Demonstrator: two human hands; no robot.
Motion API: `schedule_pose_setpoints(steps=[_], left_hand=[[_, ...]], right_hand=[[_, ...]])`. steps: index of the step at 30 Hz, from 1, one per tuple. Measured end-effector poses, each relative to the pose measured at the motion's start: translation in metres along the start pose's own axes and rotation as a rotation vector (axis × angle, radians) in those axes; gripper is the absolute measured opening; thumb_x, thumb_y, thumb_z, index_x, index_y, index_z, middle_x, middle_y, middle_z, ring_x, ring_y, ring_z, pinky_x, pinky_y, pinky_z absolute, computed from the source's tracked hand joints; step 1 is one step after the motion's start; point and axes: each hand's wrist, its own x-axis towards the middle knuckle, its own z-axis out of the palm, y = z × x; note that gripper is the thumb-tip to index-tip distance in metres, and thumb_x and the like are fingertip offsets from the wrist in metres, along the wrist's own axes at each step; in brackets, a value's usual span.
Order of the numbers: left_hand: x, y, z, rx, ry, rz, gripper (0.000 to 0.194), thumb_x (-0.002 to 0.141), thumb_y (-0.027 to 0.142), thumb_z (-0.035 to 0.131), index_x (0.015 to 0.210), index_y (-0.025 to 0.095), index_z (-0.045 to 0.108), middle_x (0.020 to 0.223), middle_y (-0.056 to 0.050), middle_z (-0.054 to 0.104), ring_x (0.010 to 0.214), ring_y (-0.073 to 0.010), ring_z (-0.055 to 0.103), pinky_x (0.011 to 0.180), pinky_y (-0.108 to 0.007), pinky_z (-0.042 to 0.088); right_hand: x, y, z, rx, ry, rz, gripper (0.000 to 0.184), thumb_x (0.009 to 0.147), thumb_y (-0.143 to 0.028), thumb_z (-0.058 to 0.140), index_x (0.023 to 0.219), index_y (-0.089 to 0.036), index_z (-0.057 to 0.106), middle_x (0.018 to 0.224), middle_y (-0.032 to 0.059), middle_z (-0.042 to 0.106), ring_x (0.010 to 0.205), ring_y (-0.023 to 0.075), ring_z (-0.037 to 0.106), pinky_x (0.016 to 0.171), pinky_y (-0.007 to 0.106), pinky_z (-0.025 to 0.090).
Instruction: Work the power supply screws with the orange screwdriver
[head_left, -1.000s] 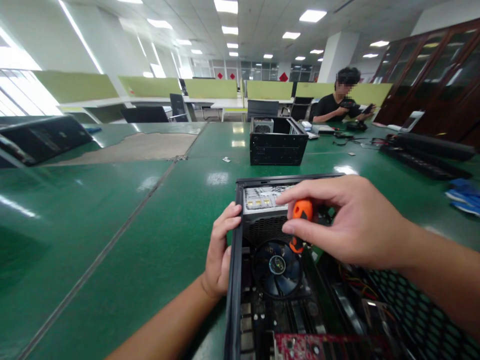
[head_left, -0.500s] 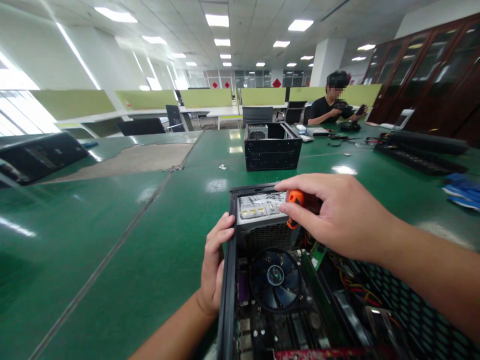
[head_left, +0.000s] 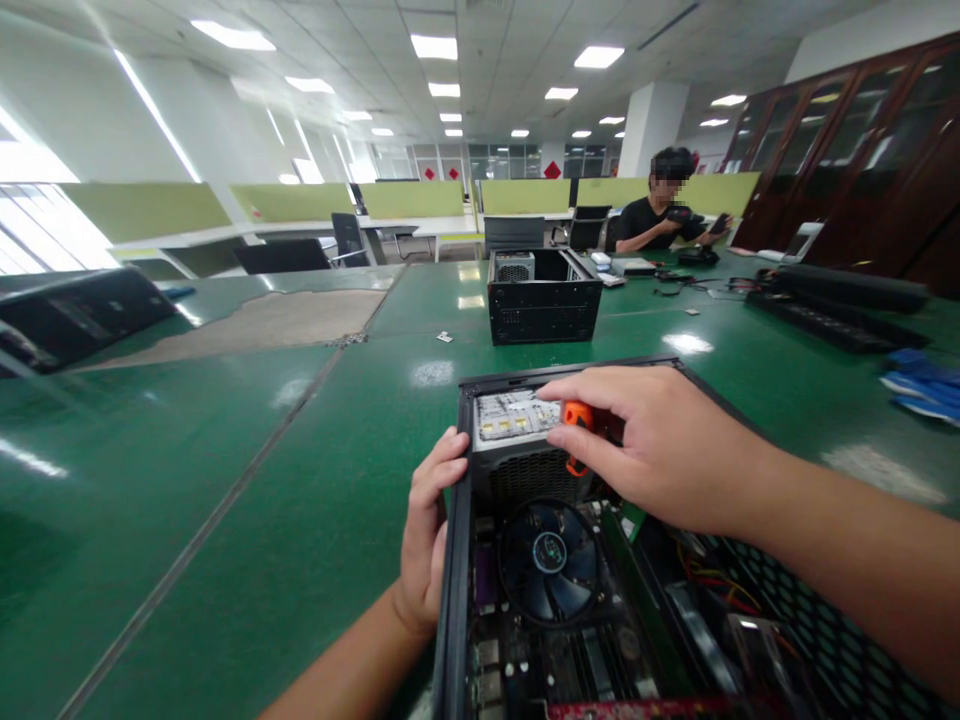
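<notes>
An open black computer case (head_left: 454,560) lies in front of me, its inside facing up. My left hand (head_left: 431,530) grips the case's left edge, fingertips over the rim. In my right hand (head_left: 660,440) is a screwdriver with an orange and black handle (head_left: 577,420), held between thumb and fingers above the power supply (head_left: 517,415). The screwdriver's lower end is hidden from view. Below it sits a round cooling fan (head_left: 549,560) on the motherboard. A green circuit board (head_left: 634,520) and coloured wires (head_left: 720,580) show beneath my right hand.
A second black case (head_left: 544,310) stands farther back on the green table (head_left: 262,560). Another dark case (head_left: 82,310) lies at left. Blue gloves (head_left: 926,385) and black panels (head_left: 840,305) are at right. A co-worker (head_left: 660,210) sits at the far side.
My right hand and the screwdriver have shifted slightly left over the power supply, rising and then lowering a little. My left hand stays on the case edge. The view has tilted slightly.
</notes>
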Motion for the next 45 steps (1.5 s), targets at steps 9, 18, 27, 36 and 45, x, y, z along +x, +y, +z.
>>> schedule_pose_setpoints(steps=[9,18,27,36,45], left_hand=[[0.001,0.001,0.001,0.0,-0.001,0.005,0.041,0.129,0.045,0.073,0.168,0.034,0.079,0.178,-0.011,0.083,0.176,-0.0333,0.077,0.15,-0.059,0.064],[0.008,0.007,0.003,0.032,-0.016,0.061,0.045,0.131,0.041,0.069,0.175,0.034,0.076,0.18,-0.01,0.083,0.177,-0.0304,0.076,0.15,-0.052,0.062],[0.004,0.004,0.003,0.021,-0.016,0.033,0.043,0.129,0.041,0.071,0.171,0.033,0.078,0.179,-0.011,0.084,0.176,-0.0322,0.076,0.149,-0.055,0.064],[0.006,0.007,0.005,0.006,-0.012,0.046,0.044,0.13,0.037,0.071,0.173,0.033,0.077,0.179,-0.011,0.084,0.176,-0.032,0.077,0.15,-0.055,0.063],[0.006,0.006,0.006,-0.004,-0.028,0.066,0.048,0.129,0.035,0.073,0.177,0.033,0.074,0.182,-0.011,0.082,0.181,-0.0311,0.073,0.154,-0.053,0.059]], right_hand=[[-0.001,0.003,-0.003,-0.049,0.073,0.003,0.035,0.117,-0.021,0.076,0.142,-0.017,0.1,0.138,0.0178,0.102,0.116,0.0339,0.098,0.108,0.046,0.077],[0.0,-0.001,-0.002,-0.028,0.052,0.013,0.037,0.117,-0.021,0.074,0.142,-0.014,0.1,0.139,0.0201,0.102,0.117,0.0349,0.099,0.11,0.047,0.078],[0.0,0.005,-0.002,0.029,-0.006,0.034,0.049,0.121,-0.02,0.061,0.158,-0.01,0.092,0.145,0.021,0.098,0.132,0.0359,0.095,0.124,0.053,0.074],[0.004,-0.001,-0.003,0.151,-0.024,0.239,0.021,0.112,-0.014,0.077,0.131,-0.022,0.084,0.119,0.0083,0.098,0.103,0.029,0.093,0.095,0.042,0.069],[0.0,0.002,-0.004,0.105,-0.002,0.177,0.033,0.111,-0.007,0.069,0.131,-0.024,0.088,0.119,0.0064,0.098,0.093,0.0265,0.087,0.086,0.039,0.061]])
